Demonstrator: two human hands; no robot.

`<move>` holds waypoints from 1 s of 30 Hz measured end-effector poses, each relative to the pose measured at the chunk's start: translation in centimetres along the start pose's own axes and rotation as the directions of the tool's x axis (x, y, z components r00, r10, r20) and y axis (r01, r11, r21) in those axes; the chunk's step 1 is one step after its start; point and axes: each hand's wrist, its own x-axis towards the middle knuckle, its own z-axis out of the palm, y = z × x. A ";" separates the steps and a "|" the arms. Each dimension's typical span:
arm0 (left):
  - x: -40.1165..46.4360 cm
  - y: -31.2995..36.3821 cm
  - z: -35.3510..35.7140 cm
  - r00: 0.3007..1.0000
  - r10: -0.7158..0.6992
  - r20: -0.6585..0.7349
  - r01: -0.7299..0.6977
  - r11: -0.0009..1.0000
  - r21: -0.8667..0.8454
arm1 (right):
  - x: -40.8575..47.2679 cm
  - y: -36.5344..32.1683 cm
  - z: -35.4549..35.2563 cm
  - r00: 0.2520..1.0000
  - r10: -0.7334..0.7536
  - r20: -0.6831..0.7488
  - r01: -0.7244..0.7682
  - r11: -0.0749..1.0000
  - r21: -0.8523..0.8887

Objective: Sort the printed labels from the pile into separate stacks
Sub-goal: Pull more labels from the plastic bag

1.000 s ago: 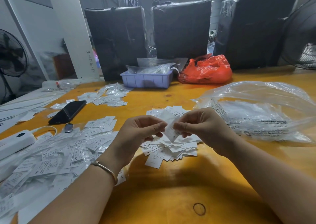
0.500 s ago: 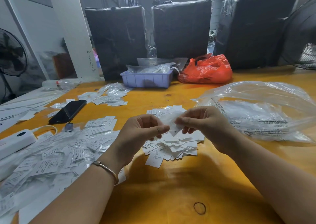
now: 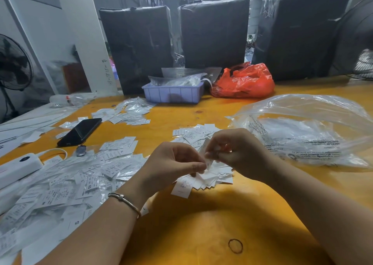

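Observation:
A loose pile of small white printed labels (image 3: 203, 181) lies on the yellow table in front of me. Above it my left hand (image 3: 171, 163) and my right hand (image 3: 234, 151) meet, both pinching one white label (image 3: 207, 159) between thumb and fingertips. The label is partly hidden by my fingers. A wide spread of labels in clear sleeves (image 3: 60, 184) covers the table on my left. A smaller label group (image 3: 129, 115) lies farther back, and several more labels (image 3: 193, 131) sit just behind my hands.
A black phone (image 3: 80, 131) and a white power bank (image 3: 18, 166) lie at the left. A large clear plastic bag (image 3: 314, 129) fills the right. A purple tray (image 3: 173, 94) and a red bag (image 3: 244, 82) stand at the back. A rubber band (image 3: 235, 245) lies near me.
My hands have drawn closer together and lower, toward the pile. The label held between them has shifted from a spread-out hold to a tighter pinch at my fingertips.

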 end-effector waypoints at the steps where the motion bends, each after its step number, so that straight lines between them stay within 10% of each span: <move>1: 0.0 0.0 0.0 1.000 0.005 0.007 -0.005 1.000 0.001 | 0.0 0.0 -0.1 1.000 0.008 -0.016 -0.007 0.999 0.044; 19: 0.0 0.2 -0.3 0.996 0.041 -0.085 -0.043 0.999 -0.020 | 0.1 0.5 -1.9 0.932 0.275 -0.238 -0.088 0.805 0.587; 30: -0.1 0.2 -0.3 0.991 0.070 -0.111 -0.073 0.997 -0.020 | -0.2 -1.5 -2.4 0.945 0.011 -0.327 0.045 0.986 0.163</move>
